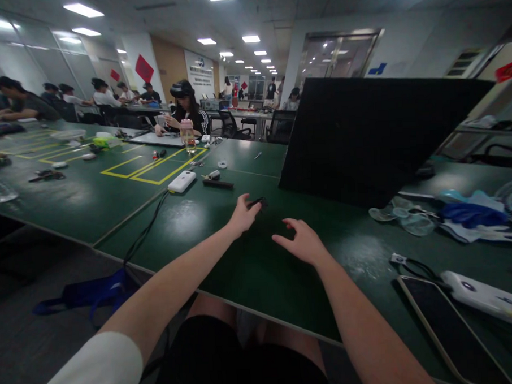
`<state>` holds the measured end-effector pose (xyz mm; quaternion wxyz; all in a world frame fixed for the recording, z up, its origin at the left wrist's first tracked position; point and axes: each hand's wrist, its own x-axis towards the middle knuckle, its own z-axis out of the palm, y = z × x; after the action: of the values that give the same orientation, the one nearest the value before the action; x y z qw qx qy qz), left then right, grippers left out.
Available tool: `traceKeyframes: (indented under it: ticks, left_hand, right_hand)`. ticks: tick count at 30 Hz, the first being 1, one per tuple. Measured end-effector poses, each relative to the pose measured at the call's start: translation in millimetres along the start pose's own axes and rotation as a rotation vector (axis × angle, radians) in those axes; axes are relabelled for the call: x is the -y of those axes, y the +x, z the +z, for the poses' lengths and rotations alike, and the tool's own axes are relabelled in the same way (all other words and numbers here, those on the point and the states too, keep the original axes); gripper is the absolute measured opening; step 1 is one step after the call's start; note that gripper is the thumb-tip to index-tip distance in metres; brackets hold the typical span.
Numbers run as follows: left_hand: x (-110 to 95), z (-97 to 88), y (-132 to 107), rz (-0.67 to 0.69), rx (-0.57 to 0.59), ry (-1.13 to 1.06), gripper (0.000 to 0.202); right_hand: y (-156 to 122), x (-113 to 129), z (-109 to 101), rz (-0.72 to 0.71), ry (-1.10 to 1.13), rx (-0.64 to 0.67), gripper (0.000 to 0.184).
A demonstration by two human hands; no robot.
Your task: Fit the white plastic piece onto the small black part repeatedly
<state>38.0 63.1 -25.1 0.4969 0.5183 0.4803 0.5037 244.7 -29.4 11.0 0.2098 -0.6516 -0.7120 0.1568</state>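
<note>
My left hand reaches out over the green table, its fingertips closed on a small black object that rests on the tabletop. My right hand hovers just above the table a little to the right and nearer to me, fingers spread and holding nothing. A large black board leans upright just beyond both hands.
A white power bank with a black cable lies ahead left, next to a dark bar. At right lie a phone, another white power bank, blue gloves and clear goggles. Several people sit at the far tables.
</note>
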Motion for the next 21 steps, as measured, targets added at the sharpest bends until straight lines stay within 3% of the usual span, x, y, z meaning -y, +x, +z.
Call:
traceKeyframes:
  ticks: [3, 5, 7, 10, 14, 16, 18, 21]
  left_hand:
    - [-2, 47.9, -21, -0.116, 0.055, -0.322, 0.068]
    - [-1, 68.7, -33, -0.160, 0.101, -0.417, 0.066]
    - [0, 74.3, -38, -0.155, 0.136, -0.410, 0.065]
    - [0, 52.9, -36, -0.016, 0.128, -0.246, 0.060]
    - [-7, -6.0, -30, 0.300, 0.113, 0.193, 0.060]
    - [-10, -31.2, -29, 0.378, 0.141, 0.457, 0.064]
    - [-13, -46.0, -30, 0.419, 0.212, 0.642, 0.066]
    - [-14, -49.3, -29, 0.475, 0.304, 0.772, 0.063]
  right_hand:
    - [-3, 3, 6, -0.061, -0.043, 0.031, 0.082]
    - [-3, 2, 7, -0.086, -0.074, 0.051, 0.065]
    - [-3, 1, 7, -0.099, -0.104, 0.067, 0.049]
    - [-2, 1, 4, -0.116, -0.140, 0.087, 0.040]
    - [-4, 4, -1, -0.112, -0.185, 0.095, 0.051]
    - [-6, 4, -5, -0.115, -0.187, 0.108, 0.059]
    - [-7, 2, -10, -0.118, -0.183, 0.126, 0.062]
    - [-9, -1, -15, -0.091, -0.195, 0.130, 0.060]
